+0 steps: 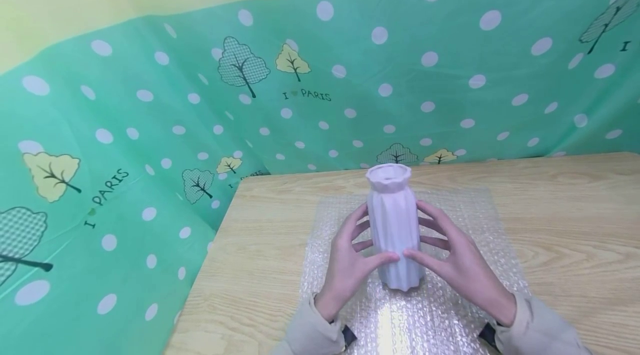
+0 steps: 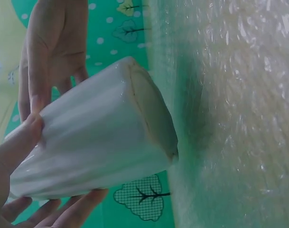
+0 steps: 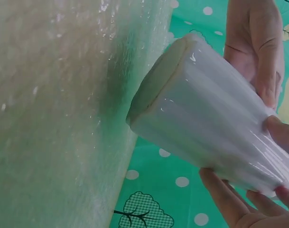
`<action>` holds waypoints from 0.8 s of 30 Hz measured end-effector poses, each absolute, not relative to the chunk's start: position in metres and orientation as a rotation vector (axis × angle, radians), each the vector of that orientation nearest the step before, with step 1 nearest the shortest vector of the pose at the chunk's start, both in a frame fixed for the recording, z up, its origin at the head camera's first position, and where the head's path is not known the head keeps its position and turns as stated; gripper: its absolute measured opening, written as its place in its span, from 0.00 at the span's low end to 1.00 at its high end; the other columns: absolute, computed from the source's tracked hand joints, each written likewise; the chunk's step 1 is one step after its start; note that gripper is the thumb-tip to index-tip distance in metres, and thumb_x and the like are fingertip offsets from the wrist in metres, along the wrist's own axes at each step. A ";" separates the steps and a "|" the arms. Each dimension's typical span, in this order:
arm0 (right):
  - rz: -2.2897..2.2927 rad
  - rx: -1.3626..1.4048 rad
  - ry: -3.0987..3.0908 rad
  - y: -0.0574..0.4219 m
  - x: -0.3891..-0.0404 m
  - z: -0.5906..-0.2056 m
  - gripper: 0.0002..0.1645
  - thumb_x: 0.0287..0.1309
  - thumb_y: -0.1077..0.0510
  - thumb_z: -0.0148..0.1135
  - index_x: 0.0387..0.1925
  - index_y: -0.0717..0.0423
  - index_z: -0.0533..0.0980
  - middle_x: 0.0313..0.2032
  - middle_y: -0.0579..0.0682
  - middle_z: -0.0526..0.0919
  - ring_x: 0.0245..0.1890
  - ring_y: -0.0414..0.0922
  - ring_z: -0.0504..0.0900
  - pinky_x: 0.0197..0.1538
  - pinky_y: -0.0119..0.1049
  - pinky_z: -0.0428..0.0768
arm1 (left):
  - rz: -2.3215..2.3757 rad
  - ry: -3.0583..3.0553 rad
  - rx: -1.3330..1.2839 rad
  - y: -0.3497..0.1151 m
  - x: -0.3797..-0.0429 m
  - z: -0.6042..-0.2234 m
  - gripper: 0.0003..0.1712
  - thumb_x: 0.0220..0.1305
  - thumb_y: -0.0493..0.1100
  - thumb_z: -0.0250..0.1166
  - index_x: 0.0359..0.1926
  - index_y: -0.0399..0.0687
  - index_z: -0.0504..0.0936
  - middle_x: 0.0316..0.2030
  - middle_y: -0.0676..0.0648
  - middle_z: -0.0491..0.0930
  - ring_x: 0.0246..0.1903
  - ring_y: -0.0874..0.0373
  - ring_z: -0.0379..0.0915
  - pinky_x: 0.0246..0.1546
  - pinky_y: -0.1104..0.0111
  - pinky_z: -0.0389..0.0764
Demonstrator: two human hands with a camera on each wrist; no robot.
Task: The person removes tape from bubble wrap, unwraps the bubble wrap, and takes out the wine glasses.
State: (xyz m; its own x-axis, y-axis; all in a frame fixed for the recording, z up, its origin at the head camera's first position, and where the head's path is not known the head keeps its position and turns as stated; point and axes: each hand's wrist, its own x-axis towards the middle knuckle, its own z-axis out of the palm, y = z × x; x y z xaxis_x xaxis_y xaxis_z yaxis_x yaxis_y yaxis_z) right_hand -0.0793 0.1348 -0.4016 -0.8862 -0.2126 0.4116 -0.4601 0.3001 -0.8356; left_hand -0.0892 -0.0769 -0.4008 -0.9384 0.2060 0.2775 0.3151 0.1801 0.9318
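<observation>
A pale, ribbed vase (image 1: 394, 221) with a wavy rim stands between my two hands in the head view, its mouth tipped a little away. My left hand (image 1: 346, 258) grips its left side, thumb on the front and fingers curled round behind. Mirroring it, my right hand (image 1: 457, 258) holds the right side, the two thumbs almost meeting. Both wrist views show the base of the vase (image 2: 101, 133) tilted and raised off the bubble wrap (image 2: 239, 114). In the right wrist view the unglazed-looking bottom edge of the vase (image 3: 210, 114) shows.
The sheet of bubble wrap (image 1: 345, 216) lies flat on a wood-grain table (image 1: 255, 244). Behind and to the left hangs a green cloth (image 1: 280, 138) printed with white dots and trees, along the table's edges.
</observation>
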 end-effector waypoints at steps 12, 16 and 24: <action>1.543 0.631 -2.314 0.134 -0.080 -0.404 0.60 0.43 0.68 0.77 0.75 0.43 0.57 0.69 0.54 0.67 0.60 0.56 0.76 0.53 0.33 0.83 | -1.781 -2.303 -0.555 -0.074 -0.088 -0.405 0.51 0.47 0.42 0.79 0.72 0.55 0.63 0.66 0.48 0.69 0.61 0.49 0.73 0.54 0.65 0.82; 1.532 0.628 -2.302 0.133 -0.081 -0.406 0.60 0.42 0.70 0.77 0.75 0.44 0.57 0.69 0.55 0.67 0.61 0.56 0.75 0.53 0.33 0.83 | -1.734 -2.298 -0.574 -0.073 -0.087 -0.407 0.50 0.49 0.42 0.77 0.72 0.53 0.62 0.66 0.47 0.68 0.62 0.49 0.72 0.56 0.65 0.81; 1.519 0.638 -2.290 0.133 -0.081 -0.410 0.62 0.41 0.73 0.76 0.75 0.46 0.57 0.70 0.55 0.66 0.64 0.34 0.70 0.54 0.32 0.82 | -1.690 -2.294 -0.579 -0.070 -0.086 -0.410 0.47 0.52 0.42 0.76 0.70 0.53 0.62 0.66 0.48 0.67 0.63 0.48 0.71 0.58 0.63 0.80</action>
State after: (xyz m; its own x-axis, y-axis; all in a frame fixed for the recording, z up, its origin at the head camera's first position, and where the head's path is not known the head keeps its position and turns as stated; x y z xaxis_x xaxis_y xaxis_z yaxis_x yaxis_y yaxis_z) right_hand -0.0807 0.1327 -0.4103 -0.8493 -0.1885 0.4930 -0.5275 0.3354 -0.7805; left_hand -0.0859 -0.0699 -0.4105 -0.8946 0.1754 0.4111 0.4446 0.2550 0.8587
